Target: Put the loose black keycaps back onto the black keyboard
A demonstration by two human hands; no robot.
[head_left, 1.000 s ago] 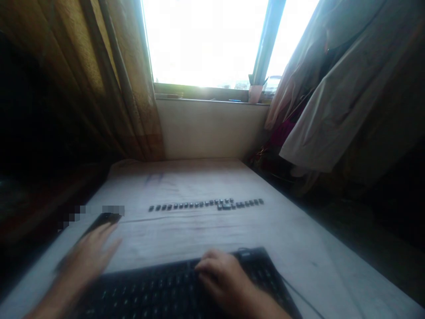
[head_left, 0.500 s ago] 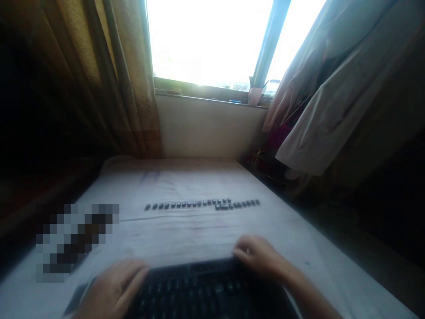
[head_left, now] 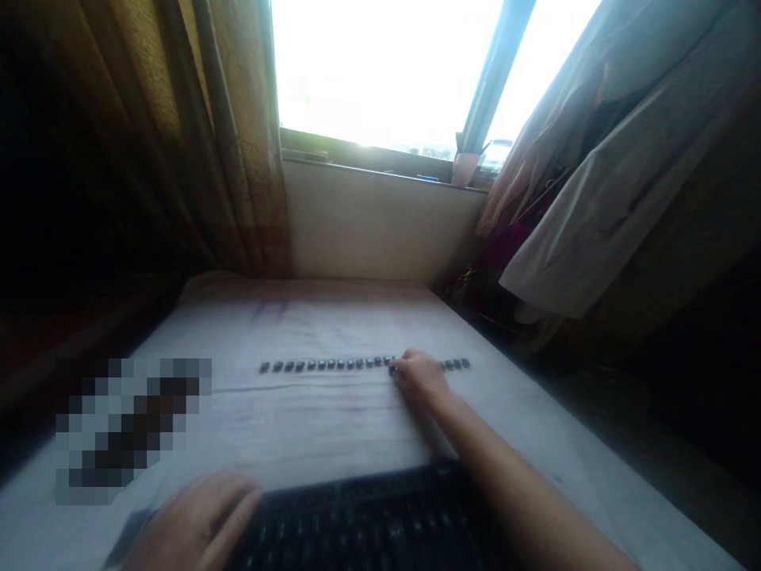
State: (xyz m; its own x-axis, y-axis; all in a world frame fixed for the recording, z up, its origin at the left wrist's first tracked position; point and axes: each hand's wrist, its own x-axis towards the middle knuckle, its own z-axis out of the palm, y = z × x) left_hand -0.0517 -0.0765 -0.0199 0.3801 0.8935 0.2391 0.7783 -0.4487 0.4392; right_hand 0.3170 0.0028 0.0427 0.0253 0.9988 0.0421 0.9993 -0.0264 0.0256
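A black keyboard (head_left: pixel 357 527) lies at the bottom of the view, its lower part cut off by the frame. My left hand (head_left: pixel 199 515), blurred, grips its left end, with the thumb along the edge. Past the keyboard, a long row of small dark keycaps (head_left: pixel 341 364) runs across the white sheet. My right hand (head_left: pixel 421 374) has reached into this row from the right. Its fingertips are closed on a keycap (head_left: pixel 393 369) near the row's middle, and the hand hides several others. More keycaps (head_left: pixel 456 365) show to the right of it.
A pixelated patch (head_left: pixel 134 432) covers something on the sheet (head_left: pixel 321 317) at the left. Beyond stand a low wall (head_left: pixel 380 222) and a bright window (head_left: pixel 380 71) with a pink cup (head_left: pixel 464 168) on its sill. A brown curtain (head_left: pixel 238 159) and pale clothes (head_left: pixel 571 230) hang either side.
My right hand has left the keyboard's upper right corner and moved forward to the keycaps, closing its fingertips there. My left hand stays at the keyboard's left end.
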